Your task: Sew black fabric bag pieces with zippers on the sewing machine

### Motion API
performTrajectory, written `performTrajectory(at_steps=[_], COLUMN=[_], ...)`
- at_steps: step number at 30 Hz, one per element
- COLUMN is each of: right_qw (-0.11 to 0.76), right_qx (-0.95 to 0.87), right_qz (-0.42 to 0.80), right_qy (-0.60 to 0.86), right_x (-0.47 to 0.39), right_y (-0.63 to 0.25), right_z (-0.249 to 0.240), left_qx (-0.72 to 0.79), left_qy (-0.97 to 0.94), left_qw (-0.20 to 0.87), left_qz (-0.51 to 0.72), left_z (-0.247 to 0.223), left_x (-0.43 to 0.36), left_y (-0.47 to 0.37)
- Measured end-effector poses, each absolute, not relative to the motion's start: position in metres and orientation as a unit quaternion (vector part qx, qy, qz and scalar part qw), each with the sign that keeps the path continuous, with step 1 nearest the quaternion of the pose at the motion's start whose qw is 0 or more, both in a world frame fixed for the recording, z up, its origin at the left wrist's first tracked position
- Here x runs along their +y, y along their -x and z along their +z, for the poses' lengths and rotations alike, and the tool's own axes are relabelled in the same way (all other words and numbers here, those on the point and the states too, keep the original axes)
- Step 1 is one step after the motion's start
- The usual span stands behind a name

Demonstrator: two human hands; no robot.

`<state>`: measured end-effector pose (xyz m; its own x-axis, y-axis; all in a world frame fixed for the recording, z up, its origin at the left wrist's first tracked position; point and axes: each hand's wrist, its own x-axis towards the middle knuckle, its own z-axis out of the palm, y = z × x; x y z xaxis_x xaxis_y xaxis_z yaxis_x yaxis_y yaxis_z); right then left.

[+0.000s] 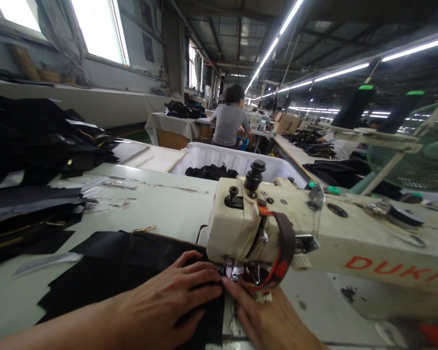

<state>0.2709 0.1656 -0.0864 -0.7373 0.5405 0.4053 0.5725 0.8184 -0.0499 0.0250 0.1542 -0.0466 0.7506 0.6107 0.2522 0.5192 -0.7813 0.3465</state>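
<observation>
Cloth (109,255) likely light, limp; press flat near foot (234,272). Your left fingers (206,279) half-spread atop; right fingers' (237,292) hold, can't tell.

4 orange-red capital letters (392,269), "DUKI", read across the industrial sewing machine (324,238), right of its presser foot (235,273).

Left hand (175,294): bare; slender fingers, creased knuckles, faint ridges across the back. Left forearm (76,318): bare to the edge of view. Right hand (266,313): bare, partly hidden.
</observation>
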Motion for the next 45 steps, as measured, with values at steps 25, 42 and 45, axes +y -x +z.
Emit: performTrajectory(at_steps=[25,42,45], right_qw=[0.216,0.186,0.184], right_qx=[-0.923,-0.924,-0.920], right_qz=[0.055,0.077,0.091], right_qy=[0.314,0.326,0.334], right_x=[0.166,0.168,0.160], right_y=[-0.278,-0.276,-0.278], right_z=[-0.086,-0.088,-0.079], left_qx=[0.274,0.289,0.325], left_qy=[-0.928,-0.937,-0.924], left_qw=[0.096,0.104,0.126], left_qz=[0.232,0.168,0.157], left_z=[-0.065,-0.061,-0.061], left_x=[0.148,0.146,0.137], left_y=[-0.026,-0.030,-0.035])
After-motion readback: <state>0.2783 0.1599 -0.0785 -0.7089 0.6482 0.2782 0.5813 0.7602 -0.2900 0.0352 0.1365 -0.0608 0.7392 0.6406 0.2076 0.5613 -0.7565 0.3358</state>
